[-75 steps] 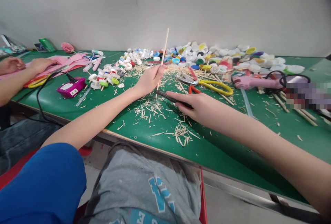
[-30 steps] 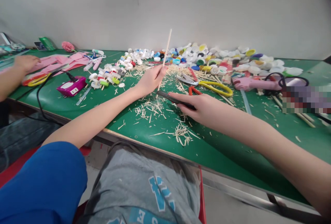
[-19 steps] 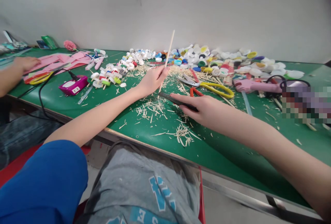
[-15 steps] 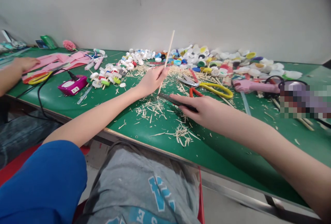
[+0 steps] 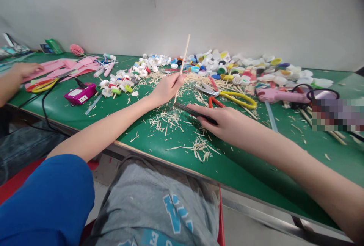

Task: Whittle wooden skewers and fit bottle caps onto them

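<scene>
My left hand point(image 5: 168, 88) is closed around a thin wooden stick point(image 5: 186, 50), held nearly upright with its upper end leaning slightly right. The stick's lower end points down at the table. In my right hand point(image 5: 223, 119) is a dark, slim utility knife point(image 5: 190, 110), its tip against or just beside the stick's lower end. Pale wood shavings point(image 5: 165, 121) lie under and in front of both hands, with another small heap point(image 5: 201, 149) nearer the table edge. Past my right hand rest yellow-handled scissors point(image 5: 239, 98) and a red-handled tool point(image 5: 216, 102), partly hidden.
Many coloured bottle caps point(image 5: 222, 66) are piled along the wall. Caps on sticks point(image 5: 116, 85) and a purple power socket point(image 5: 80, 93) lie left. A pink glue gun point(image 5: 280, 95) lies right. Another person's hand point(image 5: 27, 69) touches pink material point(image 5: 57, 66) at far left.
The stick's top has tipped slightly left. Both my hands keep nearly the same place and grip. The other person's hand at far left has shifted slightly.
</scene>
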`<state>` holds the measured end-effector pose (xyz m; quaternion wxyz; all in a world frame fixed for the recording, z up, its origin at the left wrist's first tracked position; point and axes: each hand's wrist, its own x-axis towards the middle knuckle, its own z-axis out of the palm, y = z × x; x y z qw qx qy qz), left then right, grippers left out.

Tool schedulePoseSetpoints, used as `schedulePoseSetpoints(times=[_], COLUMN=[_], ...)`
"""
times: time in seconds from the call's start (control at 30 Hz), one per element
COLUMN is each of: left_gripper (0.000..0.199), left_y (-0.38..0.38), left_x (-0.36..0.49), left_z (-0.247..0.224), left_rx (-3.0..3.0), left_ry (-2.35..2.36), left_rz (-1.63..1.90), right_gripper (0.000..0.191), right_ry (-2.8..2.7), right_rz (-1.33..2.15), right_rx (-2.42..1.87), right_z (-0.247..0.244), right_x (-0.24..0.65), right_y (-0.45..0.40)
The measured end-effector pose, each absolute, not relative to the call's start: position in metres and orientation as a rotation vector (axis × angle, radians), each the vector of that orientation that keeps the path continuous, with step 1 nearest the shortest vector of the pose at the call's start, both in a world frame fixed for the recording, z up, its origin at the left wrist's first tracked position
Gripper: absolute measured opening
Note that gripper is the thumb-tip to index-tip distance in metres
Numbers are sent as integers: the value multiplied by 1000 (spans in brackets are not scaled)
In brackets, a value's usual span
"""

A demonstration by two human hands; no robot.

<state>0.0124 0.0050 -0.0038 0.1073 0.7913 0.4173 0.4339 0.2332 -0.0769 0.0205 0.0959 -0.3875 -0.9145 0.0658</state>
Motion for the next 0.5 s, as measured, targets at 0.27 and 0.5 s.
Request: schedulePoseSetpoints(times=[0.27,0.5], left_gripper=[43,42], left_y=[5,4], left_x=[13,12], left_z=[-3,-2], left_rx=[2337,2367], left_ry=[1231,1223], left_rz=[1301,1340], right_gripper=[49,49], right_ry=[-2659,-2687], right_rz=[62,140], right_rx=[-1068,-1090], right_z=[14,15], right_x=[232,230], right_y=[-77,-79])
